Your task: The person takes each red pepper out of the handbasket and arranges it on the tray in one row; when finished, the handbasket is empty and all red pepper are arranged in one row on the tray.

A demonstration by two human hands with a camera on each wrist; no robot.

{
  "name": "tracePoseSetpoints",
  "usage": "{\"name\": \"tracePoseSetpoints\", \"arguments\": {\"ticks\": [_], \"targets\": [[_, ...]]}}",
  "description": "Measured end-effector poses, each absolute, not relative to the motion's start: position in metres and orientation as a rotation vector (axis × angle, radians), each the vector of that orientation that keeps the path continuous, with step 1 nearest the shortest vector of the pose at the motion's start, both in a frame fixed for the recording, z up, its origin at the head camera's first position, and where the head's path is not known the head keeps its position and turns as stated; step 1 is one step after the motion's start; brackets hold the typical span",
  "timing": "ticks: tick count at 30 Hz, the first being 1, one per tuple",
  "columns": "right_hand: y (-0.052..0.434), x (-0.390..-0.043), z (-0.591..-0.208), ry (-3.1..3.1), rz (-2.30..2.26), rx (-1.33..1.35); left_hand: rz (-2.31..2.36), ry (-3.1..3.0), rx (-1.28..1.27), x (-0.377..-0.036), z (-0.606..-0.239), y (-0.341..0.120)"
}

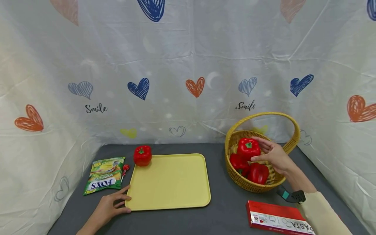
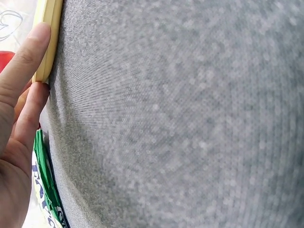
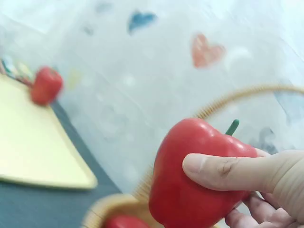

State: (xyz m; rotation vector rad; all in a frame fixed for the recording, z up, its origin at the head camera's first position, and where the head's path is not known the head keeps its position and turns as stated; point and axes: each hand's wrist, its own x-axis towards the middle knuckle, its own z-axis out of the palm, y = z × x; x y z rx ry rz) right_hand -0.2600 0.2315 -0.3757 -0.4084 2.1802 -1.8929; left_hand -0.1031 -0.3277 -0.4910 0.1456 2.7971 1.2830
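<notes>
A glossy red plastic bell pepper (image 1: 248, 148) with a green stem, woven golden-yellow wicker basket (image 1: 235, 138), pale yellow flat tray (image 1: 170, 182), dark grey cloth tabletop (image 1: 226, 205), white backdrop sheet (image 1: 188, 65) printed with blue and orange hearts.

A white sheet (image 1: 188, 65) hangs behind and along both sides of the work surface, creased and softly lit. It is printed with scribbled hearts in navy, orange, pale blue and yellow, and the word "Smile" appears twice. Below it lies a dark grey cloth (image 1: 229, 209), finely woven, covering the table from wall to wall.
</notes>
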Motion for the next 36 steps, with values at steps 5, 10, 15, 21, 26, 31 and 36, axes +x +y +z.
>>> {"name": "tracePoseSetpoints", "arguments": {"ticks": [5,10,15,21,26,31,36], "targets": [[0.201,-0.24,-0.372,2.123,-1.895,-0.483,1.282,2.808,0.144,-0.102,-0.491,-0.327],[0.169,-0.235,-0.377,2.05,-1.916,-0.542,1.272,2.821,0.142,-0.103,-0.493,-0.328],[0.143,-0.24,-0.396,1.923,-1.935,-0.59,1.267,2.832,0.151,-0.104,-0.495,-0.329],[0.114,-0.253,-0.423,1.843,-1.94,-0.659,1.283,2.829,0.174,-0.103,-0.497,-0.33],[0.089,-0.269,-0.44,1.851,-1.955,-0.686,1.282,2.826,0.175,-0.105,-0.497,-0.331],[0.063,-0.284,-0.452,1.879,-1.994,-0.654,1.288,2.821,0.184,-0.105,-0.498,-0.331],[0.038,-0.295,-0.46,1.846,-2.033,-0.592,1.298,2.816,0.181,-0.104,-0.499,-0.331]]}}
